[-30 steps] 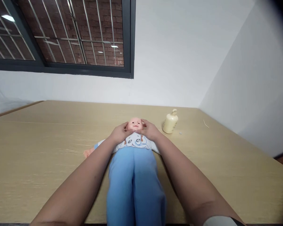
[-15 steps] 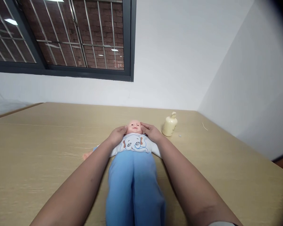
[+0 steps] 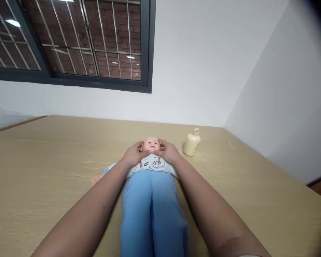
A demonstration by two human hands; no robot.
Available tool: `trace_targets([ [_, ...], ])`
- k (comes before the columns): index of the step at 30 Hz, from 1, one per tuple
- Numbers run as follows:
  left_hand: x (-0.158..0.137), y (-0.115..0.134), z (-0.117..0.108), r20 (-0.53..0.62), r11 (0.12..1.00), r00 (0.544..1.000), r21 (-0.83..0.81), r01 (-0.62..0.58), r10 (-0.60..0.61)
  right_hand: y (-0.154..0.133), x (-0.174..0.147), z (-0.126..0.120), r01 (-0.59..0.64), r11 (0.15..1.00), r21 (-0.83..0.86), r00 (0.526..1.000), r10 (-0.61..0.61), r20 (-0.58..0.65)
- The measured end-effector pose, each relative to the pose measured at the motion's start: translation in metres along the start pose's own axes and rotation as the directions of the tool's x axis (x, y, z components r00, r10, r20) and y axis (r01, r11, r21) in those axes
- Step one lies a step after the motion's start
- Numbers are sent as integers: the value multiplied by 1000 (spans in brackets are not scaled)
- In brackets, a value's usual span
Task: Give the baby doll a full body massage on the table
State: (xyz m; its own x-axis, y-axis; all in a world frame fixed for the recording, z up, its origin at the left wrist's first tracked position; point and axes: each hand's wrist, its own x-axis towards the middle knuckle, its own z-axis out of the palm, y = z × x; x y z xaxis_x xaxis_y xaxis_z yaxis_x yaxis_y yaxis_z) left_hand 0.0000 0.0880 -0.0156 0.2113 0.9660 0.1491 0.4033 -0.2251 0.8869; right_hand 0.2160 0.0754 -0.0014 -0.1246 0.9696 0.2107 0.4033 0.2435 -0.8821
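A baby doll [image 3: 151, 167] lies on its back on the table, its head toward the wall, in a white top with an elephant print and blue trousers. My left hand [image 3: 135, 154] cups one side of the doll's head, fingers beside the ear and thumb under the chin. On the other side my right hand [image 3: 169, 151] does the same, its thumb near the left one at the neck. The doll's small hand [image 3: 95, 178] sticks out past my left forearm. My forearms cover parts of its sleeves.
A cream pump bottle [image 3: 192, 143] stands on the wooden table [image 3: 230, 192] right of the doll, with a small pale bit [image 3: 203, 155] beside it. Farther right lies a thin pale strand [image 3: 231, 145]. A white wall and a barred window [image 3: 96, 39] rise behind the table.
Both thumbs have moved inward to the doll's chin and neck, over the top of the shirt. Earlier the hands lay along the sides of the head.
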Motion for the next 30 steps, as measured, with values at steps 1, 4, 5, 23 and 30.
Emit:
trace_targets([
  [1,-1,1,0,-12,1000,1000,-18,-12,12,2,1,0,18,999,35,1000,-19,9],
  [4,-5,3,-1,-11,994,999,-99,-51,50,8,2,-4,51,981,190,994,-68,82],
  [5,-6,4,-2,10,987,999,-154,-45,47,11,3,-5,40,970,241,991,-69,111],
  [23,0,5,2,31,996,1000,-94,3,0,6,2,2,-31,978,206,995,11,100],
  [30,-4,8,-1,-38,997,999,-74,-13,10,11,4,-4,-7,991,133,996,-5,92],
])
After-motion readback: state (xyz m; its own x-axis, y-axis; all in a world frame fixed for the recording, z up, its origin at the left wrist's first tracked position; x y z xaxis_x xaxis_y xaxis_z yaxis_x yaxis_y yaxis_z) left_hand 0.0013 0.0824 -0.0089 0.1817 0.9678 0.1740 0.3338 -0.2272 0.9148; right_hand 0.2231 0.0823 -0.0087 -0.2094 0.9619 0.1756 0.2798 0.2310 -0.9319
